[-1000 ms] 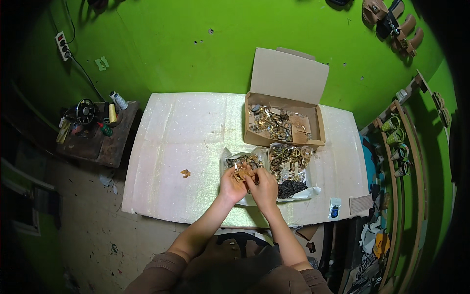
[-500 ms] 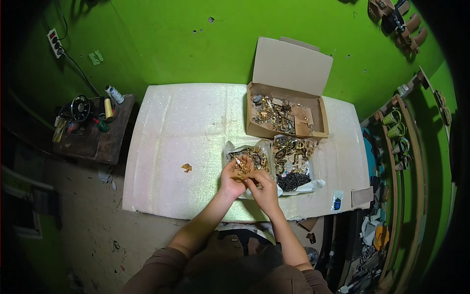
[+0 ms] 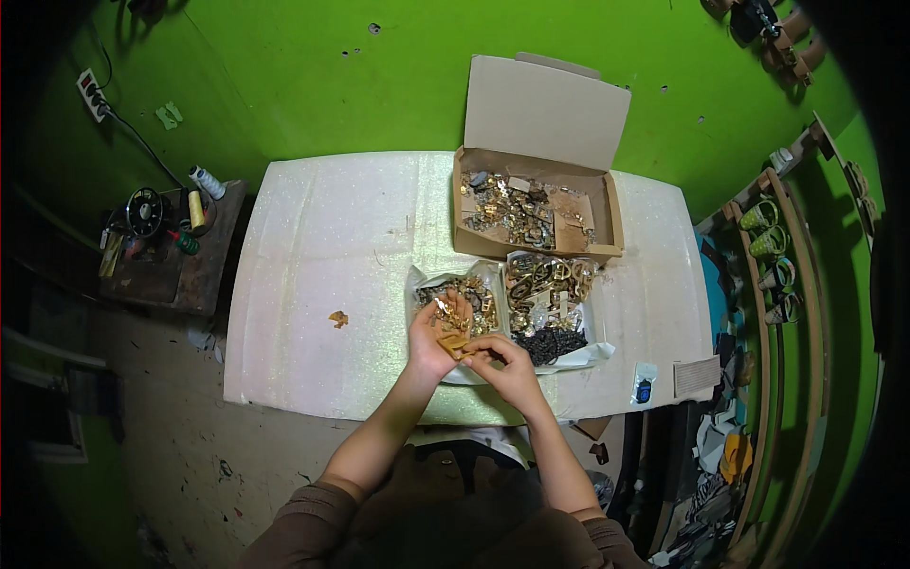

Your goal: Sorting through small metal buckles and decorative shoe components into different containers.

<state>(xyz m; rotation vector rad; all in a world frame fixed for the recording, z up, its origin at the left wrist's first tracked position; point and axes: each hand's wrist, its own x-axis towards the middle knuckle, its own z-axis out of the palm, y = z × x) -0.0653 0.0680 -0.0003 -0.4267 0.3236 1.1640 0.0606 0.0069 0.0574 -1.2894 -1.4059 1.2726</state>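
Observation:
My left hand [image 3: 428, 353] is cupped palm up above the left lined tray [image 3: 410, 296], with small gold-coloured metal pieces [image 3: 445, 317] lying in it. Across its palm sits a flat yellow-brown piece [image 3: 452, 344], its exact kind unclear. The thumb and fingers of my right hand [image 3: 507, 368] pinch the near end of that piece. More small gold and silver metal fittings [image 3: 485, 302] fill the tray beneath. Beside it, the right lined tray [image 3: 595, 327] holds buckles [image 3: 545, 275] and a heap of small black pieces [image 3: 550, 346].
Behind the trays stands an open cardboard box [image 3: 474, 242] of loose metal fittings. A brown scrap [image 3: 338, 320] lies on the table's left [image 3: 294, 247]; a small packet [image 3: 645, 387] and a card [image 3: 697, 377] lie at right. A sewing machine [image 3: 144, 213] is far left, shoe racks [image 3: 768, 237] right.
The view has shifted slightly, so the scene sits further left. The yellow-brown piece now shows broader in my left palm, and my right fingers still pinch it.

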